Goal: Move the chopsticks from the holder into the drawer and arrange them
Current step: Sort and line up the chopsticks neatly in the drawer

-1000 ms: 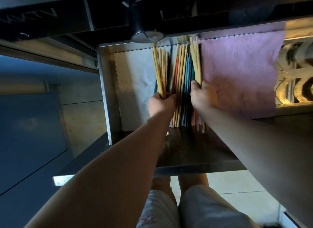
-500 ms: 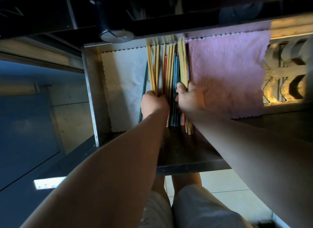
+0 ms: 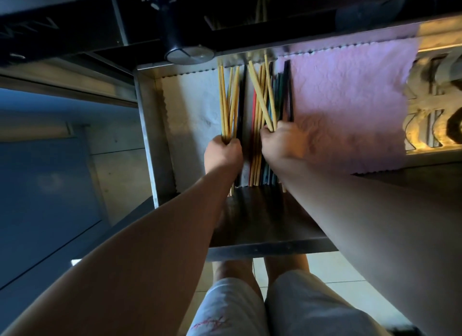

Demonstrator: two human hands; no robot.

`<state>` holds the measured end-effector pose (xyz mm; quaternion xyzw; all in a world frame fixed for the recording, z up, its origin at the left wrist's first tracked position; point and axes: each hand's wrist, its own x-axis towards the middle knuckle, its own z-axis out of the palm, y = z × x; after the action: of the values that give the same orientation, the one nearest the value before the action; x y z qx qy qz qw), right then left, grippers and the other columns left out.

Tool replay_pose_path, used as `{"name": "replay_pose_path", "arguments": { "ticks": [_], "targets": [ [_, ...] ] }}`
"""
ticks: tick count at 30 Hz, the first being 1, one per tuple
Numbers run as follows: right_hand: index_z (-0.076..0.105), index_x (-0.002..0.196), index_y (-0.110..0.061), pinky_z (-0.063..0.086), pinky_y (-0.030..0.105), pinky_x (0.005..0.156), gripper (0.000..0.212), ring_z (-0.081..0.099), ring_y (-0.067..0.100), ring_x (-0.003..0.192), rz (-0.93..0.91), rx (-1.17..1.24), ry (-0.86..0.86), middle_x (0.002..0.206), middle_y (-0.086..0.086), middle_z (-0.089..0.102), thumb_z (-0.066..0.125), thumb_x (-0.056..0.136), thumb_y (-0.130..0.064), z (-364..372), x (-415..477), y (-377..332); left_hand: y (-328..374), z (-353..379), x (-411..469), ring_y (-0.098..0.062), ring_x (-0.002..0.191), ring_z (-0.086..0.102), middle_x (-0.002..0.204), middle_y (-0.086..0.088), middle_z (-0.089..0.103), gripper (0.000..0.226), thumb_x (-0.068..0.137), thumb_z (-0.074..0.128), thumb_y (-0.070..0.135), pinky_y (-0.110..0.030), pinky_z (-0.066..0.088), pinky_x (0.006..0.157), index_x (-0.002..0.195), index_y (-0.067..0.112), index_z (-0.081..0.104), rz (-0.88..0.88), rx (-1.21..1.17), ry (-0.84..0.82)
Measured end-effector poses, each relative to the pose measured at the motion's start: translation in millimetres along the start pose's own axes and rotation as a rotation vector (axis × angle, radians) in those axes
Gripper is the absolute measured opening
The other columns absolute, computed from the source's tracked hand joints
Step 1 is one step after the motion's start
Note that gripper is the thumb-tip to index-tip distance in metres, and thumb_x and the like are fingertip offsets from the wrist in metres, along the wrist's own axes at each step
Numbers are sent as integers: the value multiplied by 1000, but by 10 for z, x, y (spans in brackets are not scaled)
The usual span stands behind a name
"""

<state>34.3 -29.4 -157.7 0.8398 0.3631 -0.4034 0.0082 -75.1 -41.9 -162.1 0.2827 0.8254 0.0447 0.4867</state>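
An open metal drawer holds a row of chopsticks lying lengthwise: yellow wooden ones, a red one, and blue, green and dark ones. My left hand is closed around a bunch of yellow chopsticks at the left of the row. My right hand grips another bunch of yellow chopsticks that cross each other over the coloured ones. The holder is not clearly visible; a few stick ends show in the dark space above the drawer.
A white liner cloth covers the drawer's left floor and a pink cloth its right. A black cylinder with a round metal base stands just beyond the drawer's back edge. A blue cabinet front is at left; my legs are below.
Both hands have spread slightly apart with their bunches. The right hand's yellow chopsticks now fan and cross instead of lying together, exposing dark chopsticks beside the pink cloth.
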Motion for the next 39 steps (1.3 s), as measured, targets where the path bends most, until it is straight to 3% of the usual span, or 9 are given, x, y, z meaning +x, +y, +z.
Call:
{"name": "replay_pose_path", "arguments": {
  "ticks": [8, 13, 17, 20, 22, 26, 32, 37, 39],
  "targets": [
    [60, 113, -5, 50, 36, 90, 37, 62, 33, 110, 36, -16, 20, 120, 13, 63, 60, 91, -35, 165, -34, -162, -38, -60, -14, -28, 83, 61, 91, -7, 63, 17, 88, 46, 20, -30, 45, 66, 98, 13, 57, -11, -30, -55],
    [57, 116, 1, 49, 37, 91, 39, 59, 34, 115, 45, -29, 1, 124, 17, 61, 59, 91, -30, 179, 13, -224, -55, -40, 0, -36, 87, 66, 90, -11, 66, 16, 82, 45, 25, -48, 58, 79, 90, 16, 54, -38, -86, -97],
    [55, 119, 2, 46, 31, 92, 43, 58, 30, 118, 67, -16, 0, 127, 16, 60, 58, 93, -32, 149, 35, -198, 18, -43, -40, -32, 81, 60, 81, -6, 58, 9, 87, 48, 17, -35, 52, 73, 92, 13, 54, -38, -125, -77],
    [54, 123, 1, 40, 28, 96, 47, 52, 27, 124, 53, -29, -4, 132, 14, 56, 53, 96, -37, 72, 39, -142, 50, -15, -73, -28, 87, 63, 93, -8, 67, 19, 88, 52, 20, -34, 51, 79, 102, 11, 62, -43, -188, -67],
    [55, 125, 0, 40, 29, 98, 50, 52, 28, 124, 49, 0, -7, 133, 14, 55, 51, 96, -40, 33, 42, -84, 70, 25, -92, -26, 84, 64, 86, -4, 67, 13, 89, 57, 23, -32, 53, 78, 95, 14, 62, -50, -206, -60],
    [67, 113, -8, 44, 26, 78, 43, 64, 27, 105, 83, 150, 30, 111, 10, 68, 49, 95, -42, 0, 62, 38, 75, 151, -110, -19, 68, 62, 66, 6, 60, 6, 86, 67, 25, -25, 47, 66, 86, 19, 64, -67, -225, -49],
    [64, 81, -14, 41, 24, 55, 30, 67, 25, 77, 61, 381, 27, 82, 8, 69, 50, 95, -36, -71, 96, 155, 105, 348, -152, -22, 73, 67, 76, -2, 68, 14, 80, 71, 25, -27, 51, 64, 90, 16, 70, -91, -217, 15],
    [59, 67, -17, 44, 29, 60, 32, 62, 26, 67, 34, 449, 0, 69, 6, 63, 53, 92, -36, -54, 118, 206, 161, 438, -184, -21, 70, 59, 76, 1, 62, 11, 84, 65, 23, -26, 44, 63, 93, 18, 69, -81, -126, 36],
    [66, 77, -12, 47, 31, 63, 32, 65, 28, 72, 33, 427, -16, 75, 10, 68, 52, 92, -36, -65, 111, 225, 176, 464, -182, -22, 73, 57, 80, 0, 62, 14, 84, 65, 23, -27, 43, 64, 96, 18, 69, -79, -90, 43]
  ]
}}
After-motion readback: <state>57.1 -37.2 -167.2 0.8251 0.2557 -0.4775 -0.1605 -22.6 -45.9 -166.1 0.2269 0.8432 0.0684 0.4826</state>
